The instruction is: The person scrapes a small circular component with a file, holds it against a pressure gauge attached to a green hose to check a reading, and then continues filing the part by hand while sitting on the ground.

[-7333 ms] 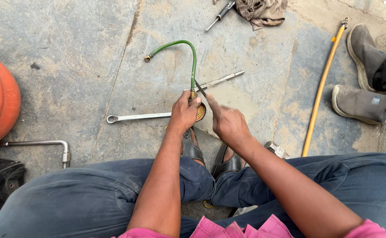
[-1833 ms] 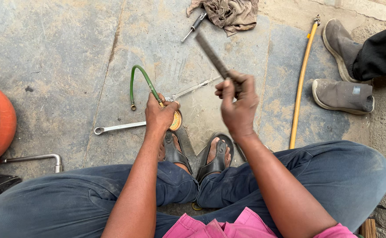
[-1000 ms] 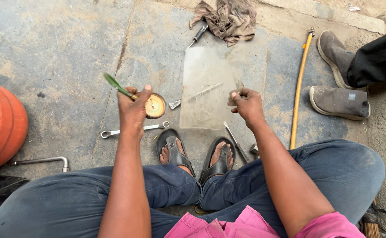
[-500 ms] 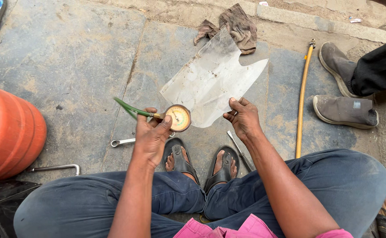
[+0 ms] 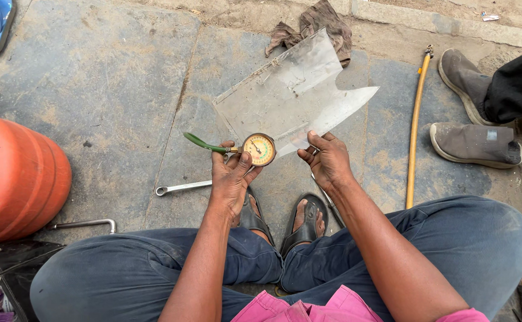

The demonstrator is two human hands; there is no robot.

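Clear glossy plastic sheet (image 5: 291,98), rough stone floor (image 5: 94,89)

We see a round pressure gauge (image 5: 259,149) near the middle of the frame, its pale yellowish dial turned up toward us, ringed by a dark rim, with a thin needle on the face. A short green hose (image 5: 204,143) runs from its left side, curving out toward the left. Just above and to the right of the gauge lies a clear plastic sheet (image 5: 291,95), scuffed and cloudy, cut to an irregular shape with a pointed tip reaching right. It is held tilted over the ground, its lower edge touching the gauge, its far corner reaching the upper middle of the frame.
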